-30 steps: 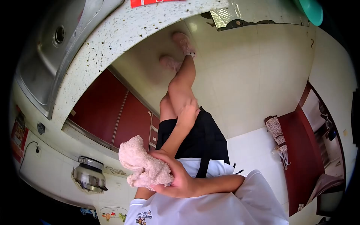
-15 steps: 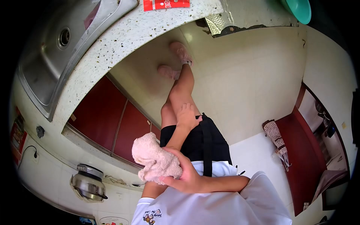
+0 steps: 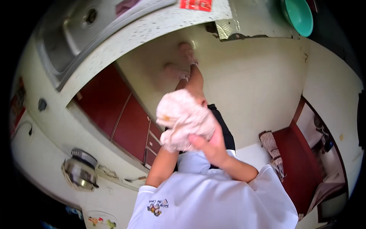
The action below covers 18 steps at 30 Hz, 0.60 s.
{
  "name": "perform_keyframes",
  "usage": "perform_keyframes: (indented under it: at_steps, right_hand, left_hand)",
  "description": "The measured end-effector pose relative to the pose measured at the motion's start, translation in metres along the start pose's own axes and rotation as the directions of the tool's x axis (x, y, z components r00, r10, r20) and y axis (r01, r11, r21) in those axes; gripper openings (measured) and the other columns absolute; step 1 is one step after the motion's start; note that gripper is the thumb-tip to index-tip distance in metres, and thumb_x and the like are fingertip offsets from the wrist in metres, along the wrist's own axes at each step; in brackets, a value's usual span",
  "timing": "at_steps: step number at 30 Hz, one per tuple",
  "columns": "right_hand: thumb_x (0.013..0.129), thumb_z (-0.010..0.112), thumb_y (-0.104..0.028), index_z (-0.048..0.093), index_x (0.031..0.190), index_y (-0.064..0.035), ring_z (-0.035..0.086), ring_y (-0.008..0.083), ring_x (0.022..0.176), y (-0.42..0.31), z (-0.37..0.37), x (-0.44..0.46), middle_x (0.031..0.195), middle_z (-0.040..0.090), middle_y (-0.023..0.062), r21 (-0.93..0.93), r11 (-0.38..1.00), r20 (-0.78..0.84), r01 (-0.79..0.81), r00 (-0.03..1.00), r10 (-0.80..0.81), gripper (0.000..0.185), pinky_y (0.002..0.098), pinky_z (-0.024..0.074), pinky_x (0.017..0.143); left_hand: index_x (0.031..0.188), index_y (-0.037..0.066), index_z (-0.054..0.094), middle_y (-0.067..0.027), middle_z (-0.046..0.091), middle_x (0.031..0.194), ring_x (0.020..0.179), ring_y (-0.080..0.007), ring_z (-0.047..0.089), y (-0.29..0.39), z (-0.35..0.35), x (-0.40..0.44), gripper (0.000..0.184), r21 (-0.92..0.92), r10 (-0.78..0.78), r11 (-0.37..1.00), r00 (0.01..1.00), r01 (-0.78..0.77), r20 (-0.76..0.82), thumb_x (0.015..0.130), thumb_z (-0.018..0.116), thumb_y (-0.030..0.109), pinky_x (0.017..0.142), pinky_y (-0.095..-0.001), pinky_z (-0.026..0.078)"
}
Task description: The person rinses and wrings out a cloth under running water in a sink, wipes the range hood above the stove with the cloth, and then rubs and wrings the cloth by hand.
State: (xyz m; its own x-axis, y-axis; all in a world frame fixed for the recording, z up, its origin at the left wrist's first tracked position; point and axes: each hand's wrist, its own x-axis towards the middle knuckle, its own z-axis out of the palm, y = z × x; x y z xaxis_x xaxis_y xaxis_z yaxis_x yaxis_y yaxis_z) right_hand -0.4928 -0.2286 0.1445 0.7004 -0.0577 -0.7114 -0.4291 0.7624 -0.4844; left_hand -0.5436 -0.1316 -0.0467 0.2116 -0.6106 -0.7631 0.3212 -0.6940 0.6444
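Right hand [image 3: 216, 143] is clamped on a bunched pink cloth [image 3: 179, 118], about mid-frame, thumb across its near side, other fingers mostly out of sight. Left forearm [image 3: 162, 164] runs up behind the cloth from below; can't make out the left hand, so can't tell whether it grips or touches anything. Head view only, cloth a bit blurred. Step in hand, my read: cloth gathered up in one hand, off the counter [image 3: 148, 27]. Next move would call for a firm grip, loose folds kept together. Counts: one cloth; one sink [image 3: 57, 49], upper left; one red packet [image 3: 196, 4], top edge; one green bowl [image 3: 299, 17], upper right; one metal pot [image 3: 81, 172], lower left; two shoes [image 3: 186, 49], upper centre.
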Motion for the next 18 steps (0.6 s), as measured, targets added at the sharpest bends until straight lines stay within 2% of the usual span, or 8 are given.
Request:
perform_keyframes:
  at_steps: [1, 2, 4, 7, 11, 15, 17, 18]
  right_hand:
    - [0.079, 0.062, -0.009, 0.038, 0.124, 0.0028, 0.05, 0.0137, 0.106, -0.007, 0.006, -0.004, 0.113, 0.053, 0.0081, -0.01, 1.0, 0.033, 0.029, 0.999, -0.029, 0.052, 0.0293, 0.0386, 0.093]
    - [0.079, 0.061, -0.009, 0.038, 0.124, 0.0029, 0.05, 0.0135, 0.105, -0.014, 0.011, -0.005, 0.112, 0.053, 0.0084, -0.023, 0.997, 0.07, 0.069, 0.995, -0.068, 0.051, 0.0291, 0.0387, 0.092]
    - [0.078, 0.06, -0.008, 0.039, 0.123, 0.0029, 0.05, 0.0137, 0.106, -0.033, 0.024, -0.015, 0.112, 0.053, 0.0083, -0.058, 0.996, 0.156, 0.073, 0.986, -0.063, 0.051, 0.0292, 0.0393, 0.092]
    - [0.078, 0.058, -0.009, 0.04, 0.124, 0.0021, 0.05, 0.0141, 0.106, -0.053, 0.06, -0.042, 0.114, 0.052, 0.0083, 0.019, 0.995, 0.277, -0.095, 0.957, 0.086, 0.05, 0.0298, 0.0398, 0.092]
    - [0.077, 0.057, -0.007, 0.044, 0.122, 0.0019, 0.051, 0.0128, 0.104, -0.074, 0.107, -0.068, 0.113, 0.053, 0.0064, -0.117, 0.99, 0.404, 0.072, 0.915, -0.019, 0.047, 0.0284, 0.0403, 0.091]
    - [0.078, 0.052, -0.005, 0.049, 0.116, 0.0011, 0.053, 0.0119, 0.098, -0.085, 0.147, -0.091, 0.107, 0.057, 0.0054, -0.271, 0.933, 0.467, 0.238, 0.88, -0.089, 0.038, 0.0259, 0.0417, 0.088]
    - [0.079, 0.051, -0.007, 0.049, 0.114, 0.0019, 0.057, 0.0151, 0.096, -0.086, 0.17, -0.105, 0.105, 0.058, 0.0078, -0.216, 0.957, 0.409, 0.195, 0.908, -0.092, 0.036, 0.0281, 0.046, 0.084]
    - [0.08, 0.051, -0.008, 0.049, 0.113, 0.0021, 0.058, 0.0163, 0.095, -0.087, 0.178, -0.111, 0.104, 0.058, 0.0088, -0.227, 0.96, 0.382, 0.165, 0.922, -0.068, 0.035, 0.0292, 0.0476, 0.083]
  left_hand:
    - [0.106, 0.004, 0.058, -0.0125, 0.061, 0.099, 0.091, -0.0222, 0.059, 0.029, -0.021, -0.024, 0.034, -0.421, 0.007, 0.903, 0.982, -0.088, -0.19, 0.081, 0.059, 0.026, 0.078, -0.0351, 0.048]
    - [0.108, 0.004, 0.056, -0.0123, 0.06, 0.102, 0.093, -0.0212, 0.058, 0.04, -0.038, -0.035, 0.034, -0.577, 0.024, 0.797, 0.963, -0.181, -0.268, 0.083, 0.056, 0.026, 0.078, -0.0342, 0.048]
    - [0.113, 0.003, 0.053, -0.012, 0.058, 0.109, 0.097, -0.0193, 0.057, 0.063, -0.073, -0.057, 0.034, -0.78, 0.059, 0.487, 0.906, -0.393, -0.42, 0.089, 0.052, 0.027, 0.079, -0.0324, 0.048]
    - [0.117, -0.004, 0.046, -0.0199, 0.051, 0.118, 0.105, -0.0288, 0.053, 0.133, -0.127, -0.138, 0.052, -0.899, 0.12, 0.266, 0.937, -0.348, -0.327, 0.093, 0.037, 0.041, 0.088, -0.0379, 0.046]
    - [0.123, -0.005, 0.041, -0.0221, 0.047, 0.122, 0.112, -0.0337, 0.048, 0.195, -0.145, -0.242, 0.08, -0.858, 0.317, -0.126, 0.799, -0.498, -0.51, 0.085, 0.027, 0.063, 0.096, -0.0434, 0.038]
    - [0.125, -0.003, 0.039, -0.0169, 0.046, 0.126, 0.116, -0.027, 0.045, 0.199, -0.137, -0.316, 0.071, -0.727, 0.421, -0.205, 0.611, -0.656, -0.67, 0.088, 0.032, 0.057, 0.1, -0.0393, 0.034]
    - [0.125, -0.001, 0.041, -0.0142, 0.049, 0.122, 0.114, -0.0212, 0.048, 0.204, -0.131, -0.336, 0.055, -0.456, 0.33, 0.031, 0.44, -0.889, -0.835, 0.092, 0.039, 0.043, 0.097, -0.0361, 0.037]
    - [0.125, -0.001, 0.041, -0.0142, 0.049, 0.122, 0.114, -0.0212, 0.048, 0.198, -0.129, -0.344, 0.055, -0.43, 0.323, 0.004, 0.408, -0.903, -0.854, 0.092, 0.039, 0.043, 0.097, -0.0361, 0.037]
